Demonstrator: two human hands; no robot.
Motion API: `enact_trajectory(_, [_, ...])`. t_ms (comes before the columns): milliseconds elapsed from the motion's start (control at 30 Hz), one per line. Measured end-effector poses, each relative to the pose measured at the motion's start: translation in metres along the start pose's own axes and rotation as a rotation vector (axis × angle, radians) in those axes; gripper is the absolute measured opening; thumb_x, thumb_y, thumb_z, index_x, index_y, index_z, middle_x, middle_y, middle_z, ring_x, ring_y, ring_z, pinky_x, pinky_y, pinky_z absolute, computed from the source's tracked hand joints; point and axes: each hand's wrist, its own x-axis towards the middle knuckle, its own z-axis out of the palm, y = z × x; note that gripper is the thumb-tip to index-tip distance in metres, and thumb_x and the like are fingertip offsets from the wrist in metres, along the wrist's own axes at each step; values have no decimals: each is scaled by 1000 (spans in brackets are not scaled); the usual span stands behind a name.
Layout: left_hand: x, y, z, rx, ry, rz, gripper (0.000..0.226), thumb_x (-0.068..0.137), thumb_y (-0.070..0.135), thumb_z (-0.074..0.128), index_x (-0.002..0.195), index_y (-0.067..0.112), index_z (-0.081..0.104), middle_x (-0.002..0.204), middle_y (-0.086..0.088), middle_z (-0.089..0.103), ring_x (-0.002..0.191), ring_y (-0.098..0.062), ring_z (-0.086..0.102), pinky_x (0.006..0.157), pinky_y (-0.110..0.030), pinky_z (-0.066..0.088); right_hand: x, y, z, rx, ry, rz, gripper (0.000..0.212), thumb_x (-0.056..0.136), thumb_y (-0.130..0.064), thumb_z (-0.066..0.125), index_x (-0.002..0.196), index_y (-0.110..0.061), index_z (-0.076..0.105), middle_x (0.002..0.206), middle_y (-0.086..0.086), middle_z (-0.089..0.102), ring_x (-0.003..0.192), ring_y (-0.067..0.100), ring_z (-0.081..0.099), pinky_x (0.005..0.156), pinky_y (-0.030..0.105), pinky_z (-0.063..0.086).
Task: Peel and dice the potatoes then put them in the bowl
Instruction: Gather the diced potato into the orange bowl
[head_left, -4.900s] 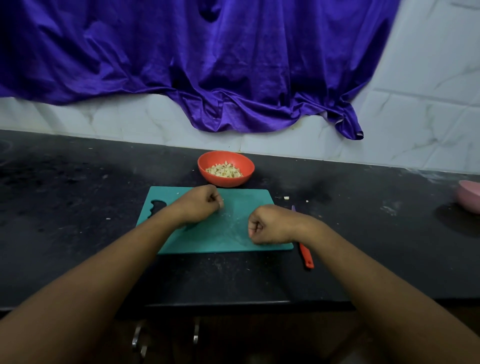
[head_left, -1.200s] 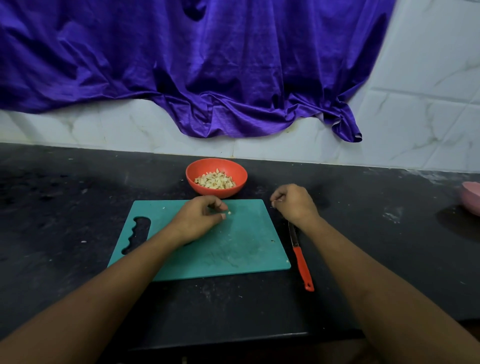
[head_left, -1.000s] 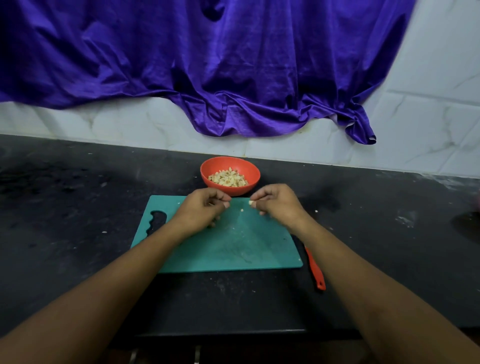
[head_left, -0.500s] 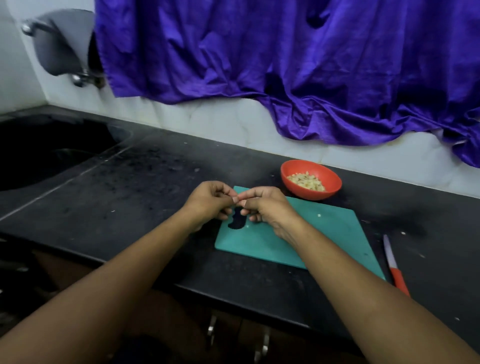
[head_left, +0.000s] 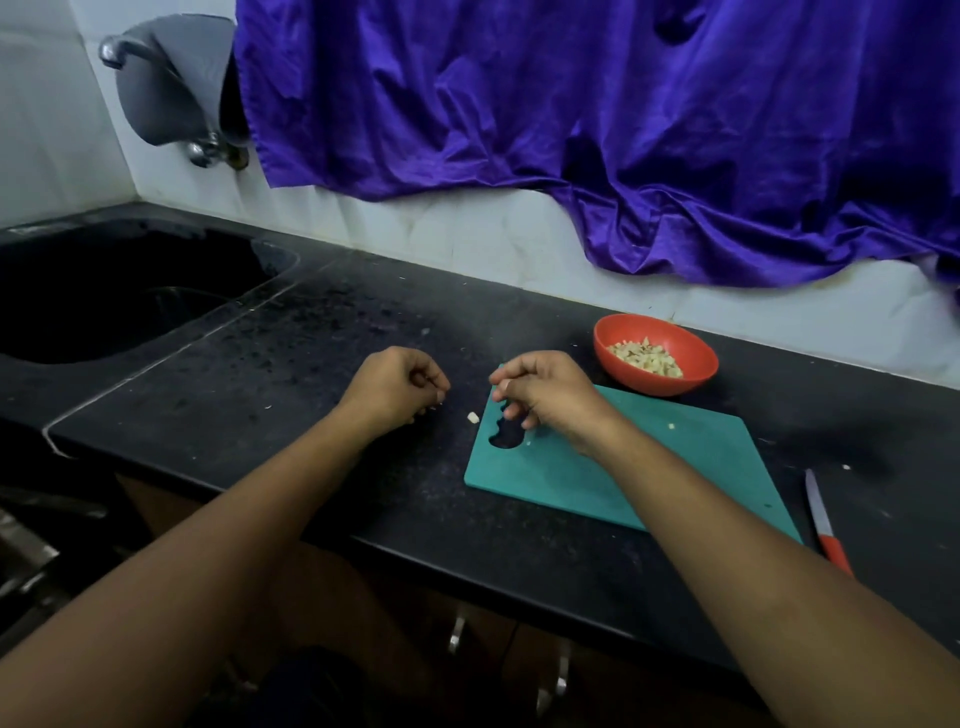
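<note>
A black, speckled worktop (head_left: 311, 364) is running along the tiled wall, with a dark sink (head_left: 78, 291) sitting sunk into its left end. A teal chopping board (head_left: 649, 467) is lying flat near the front edge. An orange bowl (head_left: 691, 382) is standing just behind the board's far edge, holding diced potato (head_left: 644, 358). A red-handled knife (head_left: 823, 525) is lying just right of the board. One pale potato piece (head_left: 472, 417) is lying on the bare worktop just beside the board's left edge.
</note>
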Motion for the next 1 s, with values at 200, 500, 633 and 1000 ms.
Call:
enact_trajectory(200, [-2,20,8,15,41,64,14,89,11,75,90,25,76,81,11,73,78,-4,67,68,-22,50,-21,6,-46,-61,143,-27,14,95,-3,63,97,-13,73,95,10,78,74,14,68,60,26,49])
enact_trajectory(500, [-5,78,75,280,-53,347,34,90,44,72,121,29,71,123,4,64,115,-19,60,96,-41,52,-83,43,-126,-669,340,102,28,94,-28,70,122,-21,71,123,1,69,110,20,66,93,32,51])
enact_trajectory(633, [-5,94,109,410,-226,304,63,92,60,61,144,27,53,147,-6,50,137,-30,43,113,-52,39,-110,64,-141,-871,290,270,51,100,-39,60,147,-20,53,147,11,48,133,31,51,106,39,41])
enact_trajectory(1000, [-8,95,113,458,-285,300,77,92,63,59,154,23,38,155,-8,43,144,-30,36,116,-49,36,-126,86,-146,-891,304,350,36,98,-32,58,131,-19,63,134,7,57,129,25,53,124,47,15])
